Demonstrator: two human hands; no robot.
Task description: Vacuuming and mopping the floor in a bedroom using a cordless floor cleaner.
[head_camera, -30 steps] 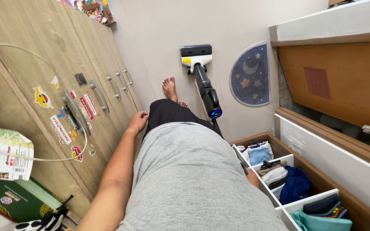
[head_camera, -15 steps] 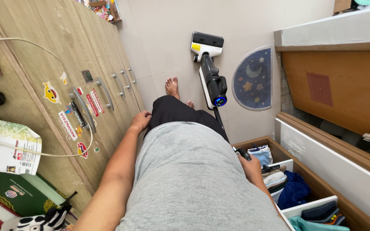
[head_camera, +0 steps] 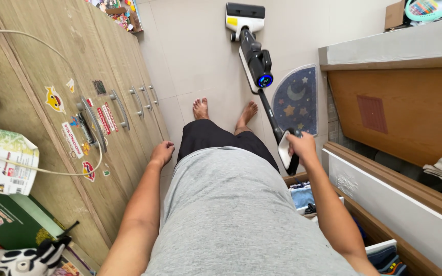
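Head view, looking straight down the person's body. The right hand (head_camera: 301,145) is wrapped around the handle of the upright floor cleaner (head_camera: 258,64), right of centre in the frame. The left hand (head_camera: 162,152) hangs loosely curled at the hip, holding nothing, just beside the wooden cabinet fronts (head_camera: 83,71) that fill the left side.

Location of the cleaner: its white and black floor head (head_camera: 245,18) sits on the pale tiled floor (head_camera: 195,56) at top centre; the black body with a glowing blue ring lies below it; the thin shaft runs on down to the grip.

Orientation: long axis runs from the handle at centre right up and slightly left to the head at top centre. The head points away from the person, toward the top of the frame.

Risks, as judged:
- The shaft passes just beside the half-round star rug (head_camera: 296,99). A drift of the head to the right could catch the rug edge and bunch it.
- Bare feet (head_camera: 224,110) stand near the shaft line; pulling the head straight back could run it onto the toes.
- One-handed hold on a long lever: a twist at the wrist may tip the head off flat.
- The open drawer of folded clothes (head_camera: 303,197) lies just below the grip; a backward step could strike it.
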